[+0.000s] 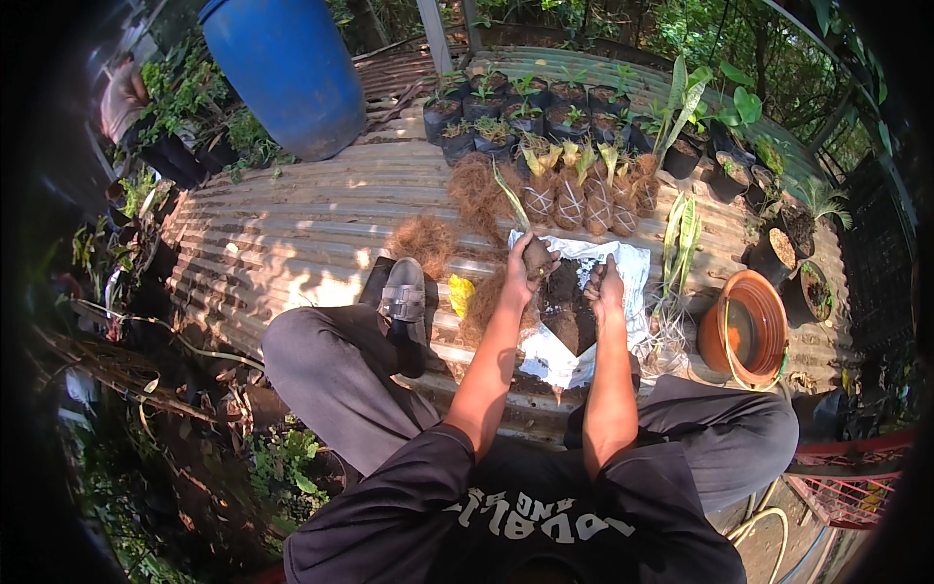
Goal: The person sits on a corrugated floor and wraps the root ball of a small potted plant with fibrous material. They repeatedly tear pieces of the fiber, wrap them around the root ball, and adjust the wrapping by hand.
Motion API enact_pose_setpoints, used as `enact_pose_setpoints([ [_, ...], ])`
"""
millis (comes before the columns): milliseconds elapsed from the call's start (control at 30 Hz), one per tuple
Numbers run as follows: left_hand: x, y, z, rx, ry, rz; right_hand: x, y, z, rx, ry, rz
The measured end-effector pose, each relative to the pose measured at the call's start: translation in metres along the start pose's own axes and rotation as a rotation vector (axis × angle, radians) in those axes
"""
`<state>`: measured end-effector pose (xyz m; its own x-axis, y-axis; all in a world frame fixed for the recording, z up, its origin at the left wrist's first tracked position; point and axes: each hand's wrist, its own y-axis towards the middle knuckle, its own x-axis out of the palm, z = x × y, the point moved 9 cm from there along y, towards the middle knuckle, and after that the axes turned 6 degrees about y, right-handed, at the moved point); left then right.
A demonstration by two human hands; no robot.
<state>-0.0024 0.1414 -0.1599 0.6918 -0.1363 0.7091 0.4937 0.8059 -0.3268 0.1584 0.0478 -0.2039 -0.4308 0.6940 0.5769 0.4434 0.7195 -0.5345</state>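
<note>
My left hand (pixel 520 274) is closed around the rounded brown root ball of a snake plant (pixel 512 202), whose long leaf points up and away. Dirt darkens my right hand (pixel 604 283); its fingers are curled in, and anything inside them is hidden. Both hands are above a white plastic sheet (pixel 634 271) that bears a heap of dark soil (pixel 562 284). Loose brown coir fibre (pixel 484 310) lies beside my left forearm. Right of the sheet rest bare-rooted snake plants (pixel 681 243) with pale roots.
String-wrapped coir bundles (pixel 570 201) with cut leaves stand beyond the sheet, before rows of black seedling bags (pixel 525 119). A terracotta-coloured tub (pixel 775 321) is at right, a blue barrel (pixel 282 78) at far left. Another person (pixel 131 107) stands at the upper left. Corrugated sheets (pixel 263 234) cover the ground.
</note>
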Motion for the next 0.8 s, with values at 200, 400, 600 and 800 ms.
enact_pose_setpoints([
  [200,0.003,-0.002,-0.001,-0.011,0.004,0.014,0.006,-0.003,0.000,-0.030,0.025,0.004],
  [400,0.007,-0.003,0.000,-0.008,-0.014,0.006,0.010,0.002,0.008,0.023,0.071,-0.112],
  [600,0.003,-0.002,0.003,0.015,-0.017,-0.001,0.031,-0.014,0.014,0.068,0.097,-0.062],
  [800,0.006,-0.005,0.003,0.008,-0.023,0.008,0.026,-0.006,0.013,0.049,0.136,-0.186],
])
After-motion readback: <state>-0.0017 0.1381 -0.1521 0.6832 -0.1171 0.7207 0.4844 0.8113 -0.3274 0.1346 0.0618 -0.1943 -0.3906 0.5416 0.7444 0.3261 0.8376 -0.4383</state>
